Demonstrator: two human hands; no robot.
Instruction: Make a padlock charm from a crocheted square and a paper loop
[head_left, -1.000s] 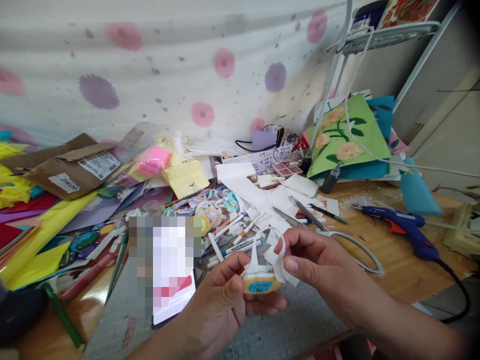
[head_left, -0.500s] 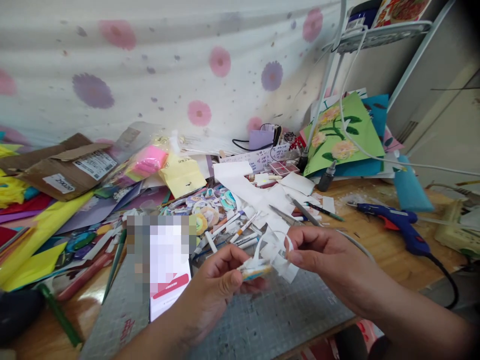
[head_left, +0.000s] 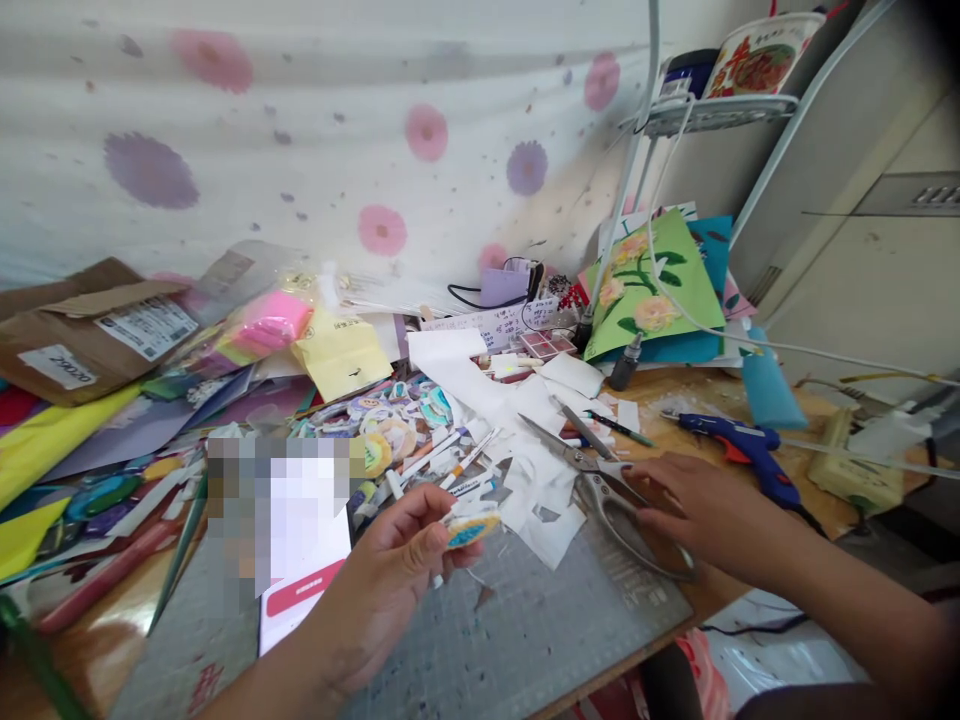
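Observation:
My left hand (head_left: 412,545) is closed, pinching a small round paper cutout (head_left: 474,531) with a yellow-orange rim, a blue middle and white paper on its back. The cutout is tilted above the grey cutting mat (head_left: 510,660). My right hand (head_left: 690,505) has its fingers stretched out over the handles of metal scissors (head_left: 611,510); whether they grip is not clear. The scissors lie with their blades pointing away to the left, across white paper scraps (head_left: 551,530). A phone (head_left: 311,530) with a lit screen rests left of my left hand.
Markers (head_left: 465,462) and a heap of small coloured cutouts (head_left: 390,425) lie beyond my hands. A blue glue gun (head_left: 739,450) is on the wooden table at right. A cardboard box (head_left: 90,335) stands at left. Behind them hangs a flowered curtain (head_left: 300,120).
My right hand has let go of the white paper strip and moved right, onto the scissors. The left hand still holds the cutout, now tipped to show its coloured face. The view has shifted right.

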